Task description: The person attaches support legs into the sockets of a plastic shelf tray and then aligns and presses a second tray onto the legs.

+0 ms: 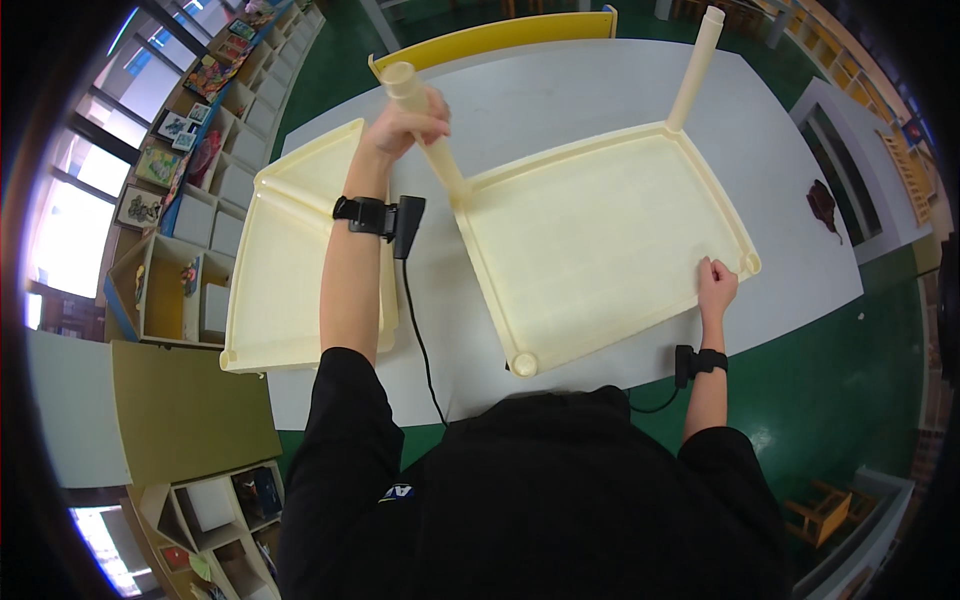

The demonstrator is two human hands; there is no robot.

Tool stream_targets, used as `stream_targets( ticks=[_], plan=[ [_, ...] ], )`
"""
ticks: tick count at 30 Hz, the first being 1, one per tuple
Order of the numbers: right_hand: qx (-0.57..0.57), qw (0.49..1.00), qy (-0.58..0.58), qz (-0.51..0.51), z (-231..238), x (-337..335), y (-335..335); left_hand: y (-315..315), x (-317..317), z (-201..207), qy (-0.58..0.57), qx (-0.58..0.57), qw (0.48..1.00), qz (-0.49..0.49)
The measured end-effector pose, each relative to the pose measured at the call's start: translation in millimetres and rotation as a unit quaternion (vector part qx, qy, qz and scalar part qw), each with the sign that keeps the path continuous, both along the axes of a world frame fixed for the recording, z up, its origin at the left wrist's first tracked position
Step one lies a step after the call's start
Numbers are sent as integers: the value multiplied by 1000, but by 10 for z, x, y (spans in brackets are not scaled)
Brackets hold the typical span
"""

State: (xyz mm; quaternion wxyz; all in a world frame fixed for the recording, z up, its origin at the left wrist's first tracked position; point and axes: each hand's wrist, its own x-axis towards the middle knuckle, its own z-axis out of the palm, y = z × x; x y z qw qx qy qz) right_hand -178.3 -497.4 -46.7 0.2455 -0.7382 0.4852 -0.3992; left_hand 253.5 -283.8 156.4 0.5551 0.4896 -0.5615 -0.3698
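Observation:
A cream plastic shelf panel [600,240] with a raised rim lies on the white table [560,95] in front of me. Round posts rise from its two far corners. My left hand [408,122] is wrapped around the left post [436,152], below its wider top end. The right post [697,72] stands untouched. At the panel's near right edge, my right hand [716,287] is closed on the rim close to the corner socket; its fingertips are partly hidden. A second cream panel [270,270] sits to the left, partly behind my left forearm, with a post [295,205] lying on it.
A yellow bench back [500,42] stands beyond the table's far edge. Toward the right lies a dark red crumpled thing [822,207]. Black cables run from straps on both my wrists. Shelves with pictures [190,215] line the left wall, and a small wooden chair [820,513] stands lower right.

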Motion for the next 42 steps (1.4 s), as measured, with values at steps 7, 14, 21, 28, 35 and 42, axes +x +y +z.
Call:
stream_targets(
  ticks=[7,14,21,28,35,42],
  plan=[
    [-2,1000,-19,13,46,49,-10,-730,-611,-65,-26,161,983,-79],
    [5,1000,-8,-3,-93,20,-34,-813,-319,-129,-27,71,993,86],
    [-30,999,-32,1,-108,31,-101,43,194,-159,115,-125,948,271],
    [-15,999,-42,20,-136,117,-214,225,-154,-164,122,-196,901,368],
    [-24,999,-33,-17,-49,109,16,-177,-346,-168,15,-171,848,501],
    [-44,997,32,-56,-97,-176,397,-253,-216,-33,24,-69,913,402]
  ],
)
